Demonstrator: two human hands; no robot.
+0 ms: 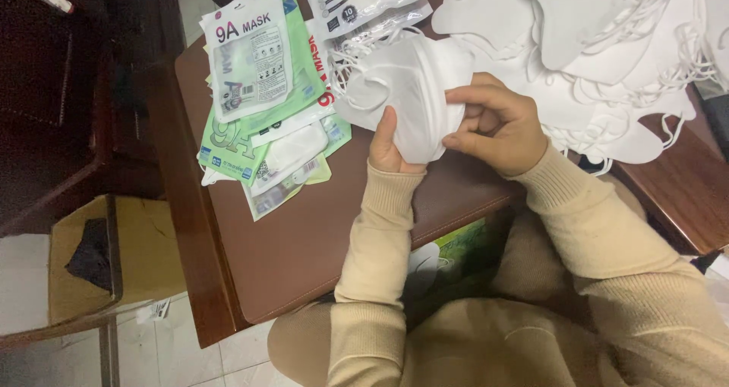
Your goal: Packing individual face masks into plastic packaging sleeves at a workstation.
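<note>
Cardboard box (144,250) sat on floor at 8 o'clock. Packaged mask pouches (258,91) lay fanned on brown counter (304,235) at 10 o'clock. Left hand (389,148) gripped stack of white masks (414,91) from below, fingers wrapped. Right hand (497,121) pinched stack's edge, fingers curled. Loose mask heap (600,45) lay at 2 o'clock.

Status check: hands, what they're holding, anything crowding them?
Left hand and right hand both gripping a stack of white masks above the brown table. Mask packets to the left, loose mask pile to the right. Nothing blocking.
</note>
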